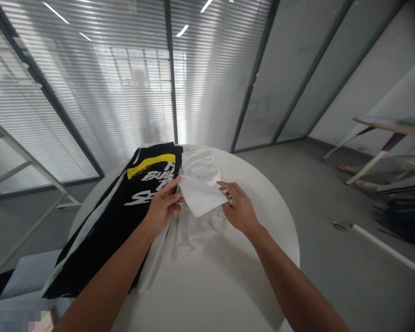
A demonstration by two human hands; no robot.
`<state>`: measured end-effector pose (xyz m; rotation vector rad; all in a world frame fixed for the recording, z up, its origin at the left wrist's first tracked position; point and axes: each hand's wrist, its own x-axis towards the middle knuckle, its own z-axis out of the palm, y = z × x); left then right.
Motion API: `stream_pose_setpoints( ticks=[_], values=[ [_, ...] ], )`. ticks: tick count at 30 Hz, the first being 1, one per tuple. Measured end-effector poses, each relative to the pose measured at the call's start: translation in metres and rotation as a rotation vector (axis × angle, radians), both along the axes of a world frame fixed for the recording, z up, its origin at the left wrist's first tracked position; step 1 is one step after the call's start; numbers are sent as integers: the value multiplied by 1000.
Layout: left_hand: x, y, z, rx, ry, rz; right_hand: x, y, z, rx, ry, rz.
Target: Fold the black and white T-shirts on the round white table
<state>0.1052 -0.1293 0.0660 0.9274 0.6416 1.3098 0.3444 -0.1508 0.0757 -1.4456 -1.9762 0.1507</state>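
A thin white cloth garment (200, 166) lies spread on the round white table (273, 221). My left hand (162, 208) is closed on the left edge of a raised flap of it, thumb and fingers pinching the fabric. My right hand (239, 206) pinches the flap's right side. Between the two hands the flap hangs smooth, with a corner pointing towards me. What kind of garment it is, I cannot tell. Directly left of it lies a long black garment (110, 240) with white lettering, a yellow band and a white side stripe, partly behind my left forearm.
Glass partitions with blinds (207, 83) rise behind the table. A pale metal frame (31, 161) stands at the left. To the right are a wooden-topped table (390, 123), a person's legs, and a white pole (387, 246) low over the grey floor.
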Motion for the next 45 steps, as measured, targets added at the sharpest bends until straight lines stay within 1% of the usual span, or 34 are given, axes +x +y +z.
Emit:
stream_pose_setpoints(
  ticks=[2, 6, 9, 11, 14, 16, 17, 19, 20, 21, 23, 24, 26, 28, 30, 32, 35, 37, 39, 40, 42, 45],
  values=[
    [-1, 0, 2, -11, -15, -8, -8, -4, -3, -32, -32, -2],
    [-2, -2, 4, -28, -36, -52, -27, -11, -13, -131, -281, 8],
    [-3, -6, 8, 30, -33, -86, -34, -13, -19, -228, -407, 6],
    [-3, -9, 10, 75, -29, -96, -34, -11, -18, -227, -422, -59],
    [-3, -6, 8, 107, 33, -69, -29, -10, -10, -142, -373, -174],
    [-3, -1, 2, 142, 204, 9, -25, -9, -6, -93, -296, -207],
    [-3, 2, -3, 181, 348, 75, -24, -7, -6, -84, -248, -204],
    [-3, 5, -12, 297, 713, 226, -21, -4, -8, -103, -157, -172],
    [-3, 4, -17, 357, 903, 283, -20, -1, -10, -121, -120, -152],
    [-2, 3, -20, 407, 1077, 312, -19, 1, -13, -139, -88, -139],
    [1, -2, -25, 458, 1339, 283, -17, 6, -18, -156, -38, -139],
    [3, -5, -26, 472, 1417, 241, -16, 8, -19, -153, -16, -141],
    [6, -9, -28, 498, 1470, 166, -15, 10, -20, -127, 20, -114],
    [9, -9, -29, 498, 1397, 124, -13, 8, -17, -90, 31, -38],
    [9, -6, -27, 444, 1234, 109, -12, 3, -13, -79, -9, 44],
    [9, -2, -24, 355, 1035, 117, -11, -4, -12, -108, -112, 85],
    [7, 0, -13, 204, 714, 139, -11, -14, -15, -163, -318, 78],
    [6, -1, -5, 88, 467, 100, -9, -19, -18, -178, -418, 67],
    [4, -4, 4, -10, 264, 28, -5, -21, -19, -186, -446, 46],
    [3, -6, 8, -42, 206, -7, -1, -22, -18, -190, -430, 28],
    [3, -11, 17, -82, 185, -64, 8, -24, -16, -198, -338, -7],
    [5, -24, 30, -126, 303, -98, 23, -28, -15, -206, -131, 31]
  ],
)
